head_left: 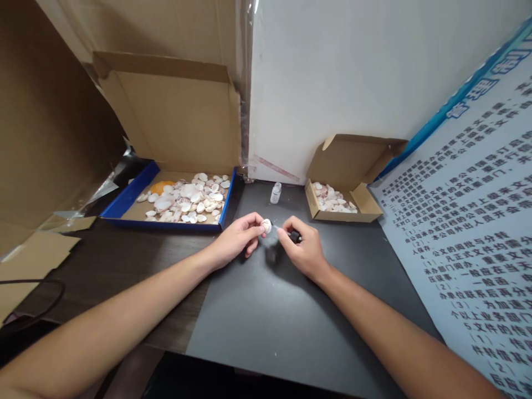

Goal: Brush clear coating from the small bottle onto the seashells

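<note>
Over the grey mat, my left hand [239, 239] pinches a small whitish seashell [266, 225] between thumb and fingers. My right hand [305, 249] grips a small black-capped brush [295, 237], its thin tip pointing left and close to the shell's right edge. Whether the tip touches the shell I cannot tell. Beyond both hands, a small glass bottle [275, 194] with whitish contents or a label stands upright on the mat, with no cap visible on it.
At the left, an open blue-edged cardboard box [166, 223] holds many shells and something orange. A smaller open cardboard box [368, 204] with shells stands back right. A white panel [324, 72] rises behind, and a printed poster [465, 221] leans at the right.
</note>
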Action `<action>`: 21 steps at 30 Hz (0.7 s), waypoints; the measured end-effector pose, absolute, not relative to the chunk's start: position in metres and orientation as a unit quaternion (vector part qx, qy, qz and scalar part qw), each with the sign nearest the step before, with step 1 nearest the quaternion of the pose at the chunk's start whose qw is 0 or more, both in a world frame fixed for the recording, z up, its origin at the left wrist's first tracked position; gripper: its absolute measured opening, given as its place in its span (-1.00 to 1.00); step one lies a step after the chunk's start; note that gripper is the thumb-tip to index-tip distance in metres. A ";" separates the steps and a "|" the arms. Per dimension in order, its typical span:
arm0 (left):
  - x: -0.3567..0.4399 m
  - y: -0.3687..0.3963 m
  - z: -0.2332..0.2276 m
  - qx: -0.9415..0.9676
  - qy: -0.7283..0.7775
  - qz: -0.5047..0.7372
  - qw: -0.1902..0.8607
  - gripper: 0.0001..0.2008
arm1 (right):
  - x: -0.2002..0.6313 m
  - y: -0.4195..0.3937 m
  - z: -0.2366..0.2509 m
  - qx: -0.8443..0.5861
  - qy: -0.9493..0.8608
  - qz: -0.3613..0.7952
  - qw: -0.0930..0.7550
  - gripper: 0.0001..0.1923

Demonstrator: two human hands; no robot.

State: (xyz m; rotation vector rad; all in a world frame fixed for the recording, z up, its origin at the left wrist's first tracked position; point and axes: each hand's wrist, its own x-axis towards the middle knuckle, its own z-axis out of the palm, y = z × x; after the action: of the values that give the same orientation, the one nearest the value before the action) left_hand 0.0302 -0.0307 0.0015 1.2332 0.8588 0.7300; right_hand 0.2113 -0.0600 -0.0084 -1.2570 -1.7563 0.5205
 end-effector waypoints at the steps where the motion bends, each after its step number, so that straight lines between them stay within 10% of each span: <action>1: 0.030 -0.031 0.001 0.548 0.380 0.325 0.671 -0.80 | 0.211 -0.060 -0.009 -0.493 -0.719 0.214 0.441 -0.78; 21: 0.031 -0.032 0.004 0.554 0.383 0.326 0.663 -0.78 | 0.210 -0.062 -0.012 -0.460 -0.754 0.220 0.414 -0.82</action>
State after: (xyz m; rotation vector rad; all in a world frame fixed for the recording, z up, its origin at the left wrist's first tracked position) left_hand 0.0307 -0.0316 0.0038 1.2531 0.8651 0.7372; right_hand 0.2101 -0.0618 -0.0117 -1.1553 -1.8956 0.5536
